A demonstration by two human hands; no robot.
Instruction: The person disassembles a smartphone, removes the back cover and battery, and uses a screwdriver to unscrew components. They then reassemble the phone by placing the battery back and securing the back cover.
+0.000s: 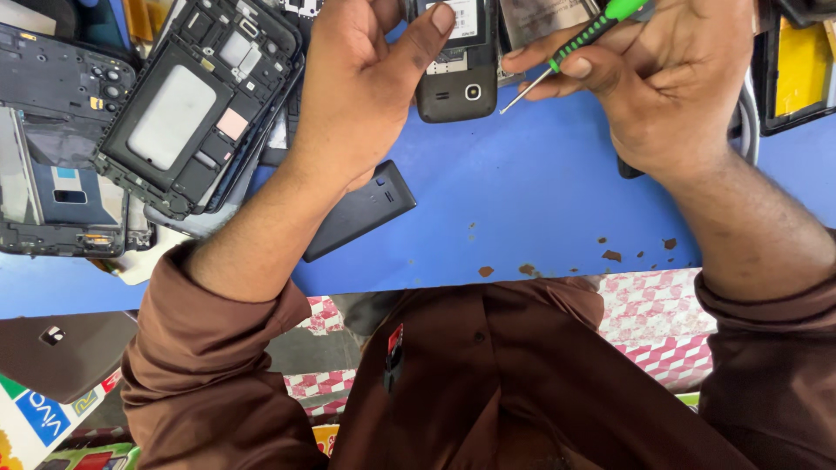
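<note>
From the head camera, I look down at a blue table [522, 200]. My left hand [361, 96] curls around a small black keypad phone [457, 74], thumb laid over its top edge, fingers wrapped behind it. The phone stands at the far side of the table, between my two hands. My right hand [662, 83] pinches a green-and-black screwdriver [579, 39] between thumb and fingers, its thin metal tip pointing down-left, just beside the phone's lower right corner. A black back cover [361, 209] lies flat under my left wrist. To the left rest two stripped smartphone frames [187, 104]. My brown sleeves [209, 357] frame the lower edge.
</note>
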